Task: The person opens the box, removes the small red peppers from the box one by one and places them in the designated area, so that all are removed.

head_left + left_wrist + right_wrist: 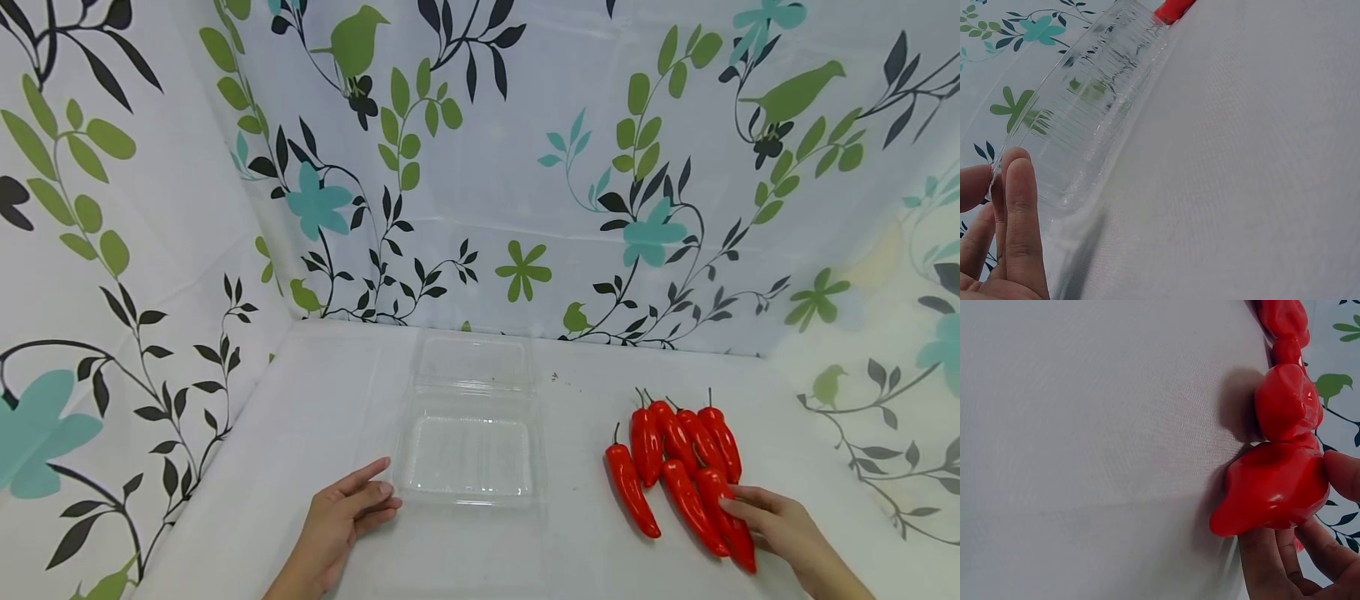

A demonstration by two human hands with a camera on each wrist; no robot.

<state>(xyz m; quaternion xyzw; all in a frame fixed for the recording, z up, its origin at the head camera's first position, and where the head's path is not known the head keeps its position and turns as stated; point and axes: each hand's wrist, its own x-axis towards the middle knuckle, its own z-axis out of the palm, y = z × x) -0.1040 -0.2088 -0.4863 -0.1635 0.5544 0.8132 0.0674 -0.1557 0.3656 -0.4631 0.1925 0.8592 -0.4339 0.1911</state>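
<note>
A clear plastic clamshell container (471, 457) lies open on the white cloth, its lid (472, 360) folded back at the far side. My left hand (341, 521) is at its near left corner; in the left wrist view the rim (1019, 128) passes between thumb and fingers, which pinch it. To the right lies a group of several glossy red chili peppers (678, 442) with thin dark stems. My right hand (783, 529) holds the rightmost front red chili pepper (1279, 487), thumb on top and fingers along its side. That pepper still lies against its neighbour.
White cloth (585, 550) covers the table between the container and the peppers. One red pepper (632, 492) lies at the left of the group. Leaf-patterned curtains (480, 167) stand behind and on both sides.
</note>
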